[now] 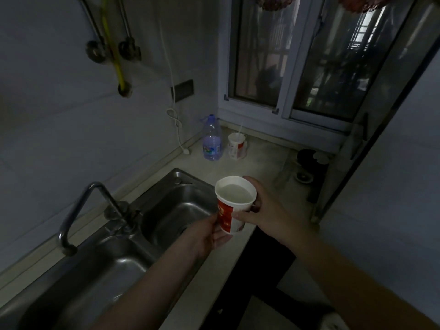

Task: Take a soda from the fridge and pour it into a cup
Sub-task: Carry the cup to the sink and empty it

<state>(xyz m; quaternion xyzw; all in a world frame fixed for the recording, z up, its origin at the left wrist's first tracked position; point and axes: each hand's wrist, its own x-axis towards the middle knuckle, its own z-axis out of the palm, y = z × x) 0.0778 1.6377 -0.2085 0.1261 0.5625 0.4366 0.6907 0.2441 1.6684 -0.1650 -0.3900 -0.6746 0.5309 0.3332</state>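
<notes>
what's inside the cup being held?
The red-and-white paper cup, held by the left hand and right hand, holds pale liquid nearly up to its rim. The cup's bottom is hidden beneath it.

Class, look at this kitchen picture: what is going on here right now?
A person holds a paper cup with both hands, left hand low on its side, right hand near the rim. The cup holds pale liquid and is held beside the sink. A bottle and a second cup stand on the counter.
</notes>
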